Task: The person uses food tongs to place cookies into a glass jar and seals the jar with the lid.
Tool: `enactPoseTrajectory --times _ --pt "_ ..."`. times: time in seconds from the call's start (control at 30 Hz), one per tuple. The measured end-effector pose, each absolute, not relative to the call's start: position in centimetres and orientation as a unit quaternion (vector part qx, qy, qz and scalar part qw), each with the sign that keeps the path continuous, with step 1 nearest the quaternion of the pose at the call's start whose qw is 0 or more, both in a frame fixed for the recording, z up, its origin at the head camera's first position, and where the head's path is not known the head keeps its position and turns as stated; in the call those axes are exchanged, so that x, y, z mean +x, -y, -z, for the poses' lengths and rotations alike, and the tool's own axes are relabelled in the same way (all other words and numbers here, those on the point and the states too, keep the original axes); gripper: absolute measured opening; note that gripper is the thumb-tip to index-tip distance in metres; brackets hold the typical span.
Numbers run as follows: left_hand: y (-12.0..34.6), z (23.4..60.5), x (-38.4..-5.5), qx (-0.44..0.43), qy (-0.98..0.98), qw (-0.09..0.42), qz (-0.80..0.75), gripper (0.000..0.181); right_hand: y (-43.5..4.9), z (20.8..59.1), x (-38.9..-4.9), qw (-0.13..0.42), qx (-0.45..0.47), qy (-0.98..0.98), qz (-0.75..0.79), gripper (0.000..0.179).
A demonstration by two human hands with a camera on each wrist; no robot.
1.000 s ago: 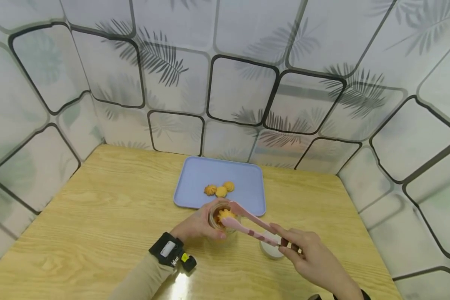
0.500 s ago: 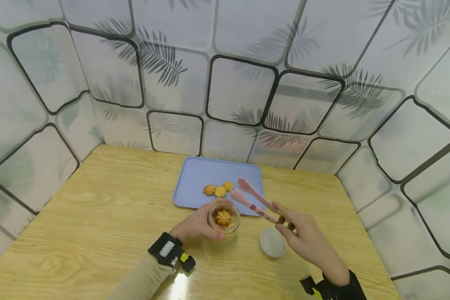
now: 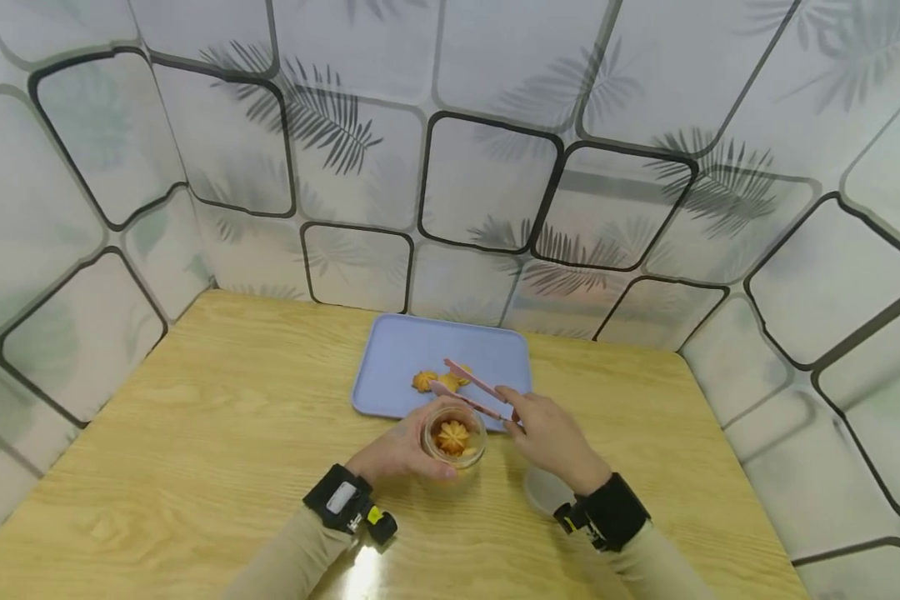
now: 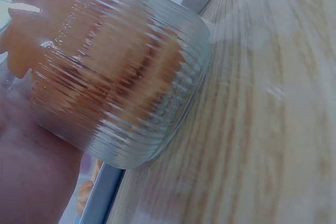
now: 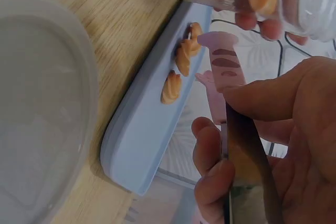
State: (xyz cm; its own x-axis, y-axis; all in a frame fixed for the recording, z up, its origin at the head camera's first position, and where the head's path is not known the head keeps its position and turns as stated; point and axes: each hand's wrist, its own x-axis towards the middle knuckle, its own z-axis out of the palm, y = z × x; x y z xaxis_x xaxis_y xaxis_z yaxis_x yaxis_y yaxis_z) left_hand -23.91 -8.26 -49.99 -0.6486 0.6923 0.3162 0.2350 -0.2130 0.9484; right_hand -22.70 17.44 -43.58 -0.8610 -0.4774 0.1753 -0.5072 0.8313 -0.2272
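Observation:
My left hand [image 3: 401, 452] grips a ribbed glass jar [image 4: 191, 40] around its side, the mouth facing up. Inside are several golden cookies, with a star-shaped cookie [image 3: 452, 437] on top. My right hand [image 3: 551, 433] holds pink-tipped tongs [image 5: 228, 69] with metal handles, thumb on one arm and fingers on the other. Nothing shows between the spread tips, which overlap the piped cookies [image 5: 184, 56] on the blue tray [image 3: 401, 342] in the head view. One of these, a browner cookie [image 3: 423, 381], lies just left of the tips.
A round whitish lid [image 5: 42, 114] lies on the wooden table [image 3: 255, 392], partly under my right forearm in the head view. Behind the tray, a patterned curtain [image 3: 360, 192] encloses the table at the back and sides.
The tongs have left the jar's mouth, and my right hand has moved them forward and left over the tray's cookies. The star-shaped cookie stays in the jar; my left hand keeps its hold.

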Motion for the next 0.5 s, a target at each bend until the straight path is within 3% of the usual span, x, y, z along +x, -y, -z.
enactPoseTrajectory --times 0.37,0.5 --pt "7.83 50.05 -24.05 0.389 -0.589 0.181 -0.685 0.083 -16.43 44.1 -23.33 0.015 0.2 0.975 -0.097 0.05" --pt "8.01 50.06 -24.0 0.384 -0.595 0.175 -0.684 0.077 -16.52 44.6 -23.69 0.01 0.206 0.972 -0.114 0.047"
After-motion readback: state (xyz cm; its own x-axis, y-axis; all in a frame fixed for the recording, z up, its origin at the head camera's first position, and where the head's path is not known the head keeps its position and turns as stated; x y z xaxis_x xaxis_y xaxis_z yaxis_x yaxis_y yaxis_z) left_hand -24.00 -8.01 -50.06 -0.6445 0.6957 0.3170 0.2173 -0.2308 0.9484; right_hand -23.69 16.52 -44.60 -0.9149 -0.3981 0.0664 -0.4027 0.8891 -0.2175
